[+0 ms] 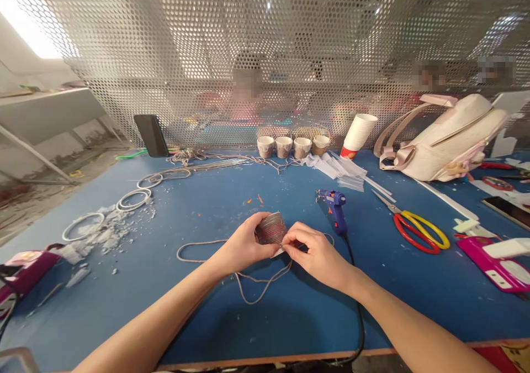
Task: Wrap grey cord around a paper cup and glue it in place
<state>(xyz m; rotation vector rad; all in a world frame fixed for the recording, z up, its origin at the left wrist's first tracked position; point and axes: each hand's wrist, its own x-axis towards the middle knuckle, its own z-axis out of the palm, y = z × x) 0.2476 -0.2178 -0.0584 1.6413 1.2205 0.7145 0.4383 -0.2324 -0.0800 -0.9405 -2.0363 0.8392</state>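
Observation:
In the head view, my left hand (247,239) is closed around a small paper cup wrapped in cord (271,229), which lies tilted just above the blue table. My right hand (309,245) pinches at the cup's lower right edge, its fingertips on the grey cord (265,293). Loose loops of that cord spread on the table under and beside both hands. Behind my right hand lies a blue glue gun (336,210), its black cable running down past my forearm. The fingertips of my right hand partly cover the cord's end.
Several small cord-wrapped cups (284,147) line the perforated screen, beside a stack of paper cups (359,132). Scissors (418,230), a magenta power strip (494,263) and a pale backpack (449,138) occupy the right. White rings (133,200) and scraps lie left, near a black phone (150,135).

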